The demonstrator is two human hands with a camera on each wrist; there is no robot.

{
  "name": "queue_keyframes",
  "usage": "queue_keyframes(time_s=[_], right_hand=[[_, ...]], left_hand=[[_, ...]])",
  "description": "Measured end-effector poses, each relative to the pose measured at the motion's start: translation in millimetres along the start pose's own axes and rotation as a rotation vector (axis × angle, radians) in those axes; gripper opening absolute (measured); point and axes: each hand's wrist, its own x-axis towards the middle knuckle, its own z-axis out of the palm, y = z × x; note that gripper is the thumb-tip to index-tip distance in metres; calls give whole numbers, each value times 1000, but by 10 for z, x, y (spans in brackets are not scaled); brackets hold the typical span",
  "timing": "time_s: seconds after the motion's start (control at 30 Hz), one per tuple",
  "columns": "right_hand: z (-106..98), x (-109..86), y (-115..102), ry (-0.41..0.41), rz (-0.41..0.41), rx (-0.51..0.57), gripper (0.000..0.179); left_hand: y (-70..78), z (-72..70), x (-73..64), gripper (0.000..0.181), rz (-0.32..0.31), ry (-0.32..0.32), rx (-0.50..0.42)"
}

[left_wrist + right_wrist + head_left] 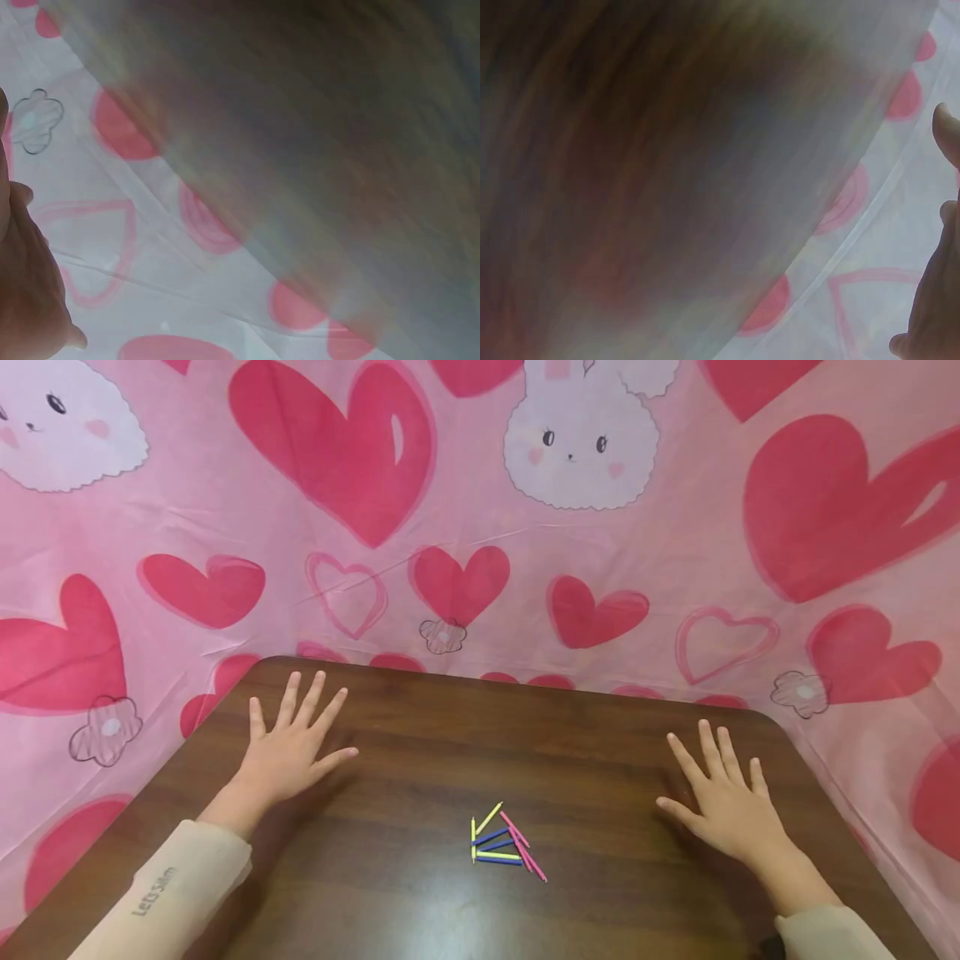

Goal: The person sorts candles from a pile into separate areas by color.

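Note:
In the head view a small group of thin sticks lies loosely heaped on the table. Among them are yellow sticks (489, 818), blue sticks (495, 845) and pink sticks (534, 860), some crossing one another. My left hand (288, 756), fingers spread, is to the left of the heap and apart from it. On the other side my right hand (723, 806) has its fingers spread too and holds nothing. Each wrist view catches only part of its hand at the edge: the left hand (30, 277) at the left side, the right hand (937, 292) at the right.
The dark brown wooden table (420, 735) has rounded far corners. Behind it and along its sides hangs a pink cloth (465, 518) printed with hearts, flowers and rabbit faces. Light sleeves (165, 885) cover both forearms.

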Motion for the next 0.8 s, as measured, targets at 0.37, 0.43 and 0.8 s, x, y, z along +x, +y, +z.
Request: queue_keyframes(time_s=[0.37,0.43,0.8], right_hand=[[8,33,-312,55,-90,-7,88],[4,51,-371,56,-104,-15,87],[36,105,-667,40,-182,-22,67]], left_hand=[[247,31,24,88,76,-14,-27],[297,27,31,87,89,-18,-33],[520,66,15,81,138,-86,-123]])
